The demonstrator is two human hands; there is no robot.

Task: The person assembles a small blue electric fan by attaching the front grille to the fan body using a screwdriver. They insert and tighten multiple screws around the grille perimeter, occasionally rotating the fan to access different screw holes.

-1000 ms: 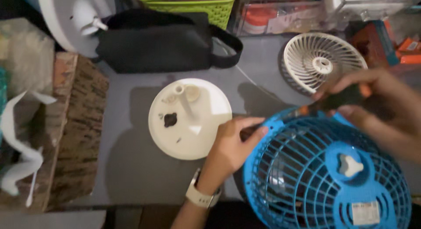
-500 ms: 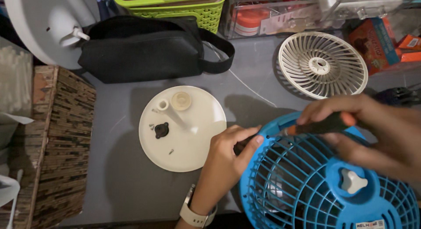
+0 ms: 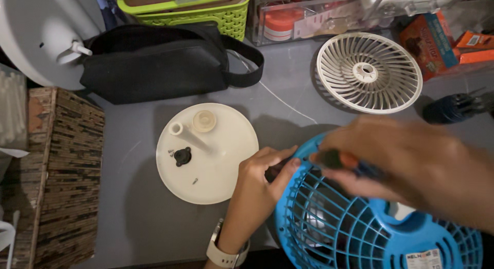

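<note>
The right hand (image 3: 406, 161) is blurred; the screwdriver (image 3: 337, 159) is mostly hidden by it, and the blue fan cage (image 3: 329, 228) is cut off below.

At lower right, the fan cage (image 3: 350, 228) is bright blue, with a white label. The screwdriver (image 3: 339, 160) handle is black and orange. At centre, the round base (image 3: 221, 166) is cream, carrying a black knob (image 3: 182, 156). The grille (image 3: 369, 72) at upper right is off-white. The bag (image 3: 154, 60) is black, the basket (image 3: 206, 14) lime green, the table (image 3: 144, 217) grey, the left box (image 3: 64, 176) brown-striped.
</note>
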